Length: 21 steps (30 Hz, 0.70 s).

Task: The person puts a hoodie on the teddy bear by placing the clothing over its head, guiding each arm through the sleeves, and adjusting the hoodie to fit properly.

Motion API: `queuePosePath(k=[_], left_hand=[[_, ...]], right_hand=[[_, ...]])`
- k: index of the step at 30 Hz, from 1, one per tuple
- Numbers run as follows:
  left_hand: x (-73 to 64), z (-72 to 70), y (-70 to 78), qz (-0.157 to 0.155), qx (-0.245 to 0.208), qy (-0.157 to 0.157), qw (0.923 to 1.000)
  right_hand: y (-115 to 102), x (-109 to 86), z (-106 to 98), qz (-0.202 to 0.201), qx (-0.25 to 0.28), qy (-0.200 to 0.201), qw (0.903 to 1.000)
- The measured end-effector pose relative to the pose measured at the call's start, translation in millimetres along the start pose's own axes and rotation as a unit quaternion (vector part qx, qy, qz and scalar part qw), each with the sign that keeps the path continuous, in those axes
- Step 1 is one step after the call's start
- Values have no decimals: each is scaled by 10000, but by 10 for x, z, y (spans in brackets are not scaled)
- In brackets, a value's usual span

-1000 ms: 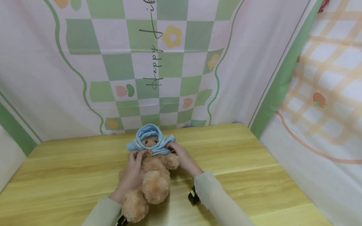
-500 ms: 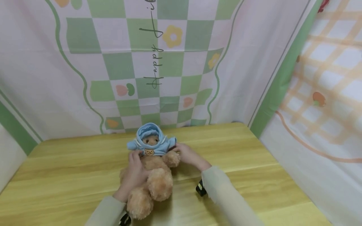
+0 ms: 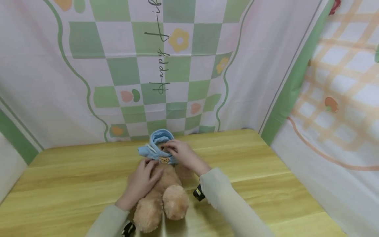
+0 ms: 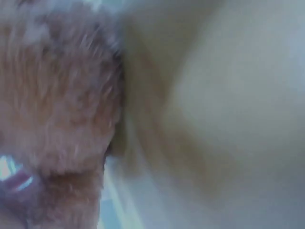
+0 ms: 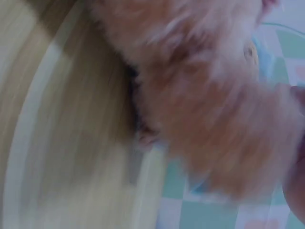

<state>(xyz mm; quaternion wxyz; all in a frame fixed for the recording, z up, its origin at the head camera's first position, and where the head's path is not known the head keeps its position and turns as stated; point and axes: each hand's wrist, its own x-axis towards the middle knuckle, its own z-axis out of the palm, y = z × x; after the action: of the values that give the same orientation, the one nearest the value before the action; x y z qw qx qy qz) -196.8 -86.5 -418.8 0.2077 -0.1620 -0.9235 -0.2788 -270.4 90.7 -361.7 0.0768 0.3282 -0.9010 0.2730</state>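
A light brown teddy bear [image 3: 170, 179] lies on its back on the table, legs toward me. Its small blue hoodie [image 3: 145, 150] has the hood up round the head and a bear-face patch on the front. My left hand [image 3: 142, 181] grips the bear's left-hand side, thumb on the belly, fingertips at the hoodie's hem. The fingers of my right hand [image 3: 183, 154] pinch at the hood's right edge, hiding part of the bear's face and the right sleeve. Bear fur [image 4: 57, 95] fills much of the left wrist view. In the right wrist view, a furry limb [image 5: 214, 129] is blurred.
The wood-grain table [image 3: 251, 177] extends to both sides of the bear. A green-and-white checked curtain [image 3: 119, 70] hangs behind its far edge, and an orange-checked cloth [image 3: 340, 79] hangs at the right. Black straps [image 3: 199, 192] sit at the wrists.
My right hand has moved from the right sleeve up and left to the hood's edge. The bear has shifted slightly right, and my left hand stays at its side.
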Motion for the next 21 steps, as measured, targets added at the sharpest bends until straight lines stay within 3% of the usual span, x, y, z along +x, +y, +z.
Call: queuePosePath(k=[5,12,17,21], left_hand=[[112,-94,-13,745,469,219,9959],[224,-101,-85,1133,1118,157,9871],[260,-68,-112,1506,1439,165,9779],[242,-58,-121,1581,1516,184,9755]], right_hand=[[-39,77,74,32,-119,-332,9994],[-76,143,42,378,-237,-858,9953],[-60,190,30,493,-290,-746,9956],[-17,179,39,729,-217,-377,9964]])
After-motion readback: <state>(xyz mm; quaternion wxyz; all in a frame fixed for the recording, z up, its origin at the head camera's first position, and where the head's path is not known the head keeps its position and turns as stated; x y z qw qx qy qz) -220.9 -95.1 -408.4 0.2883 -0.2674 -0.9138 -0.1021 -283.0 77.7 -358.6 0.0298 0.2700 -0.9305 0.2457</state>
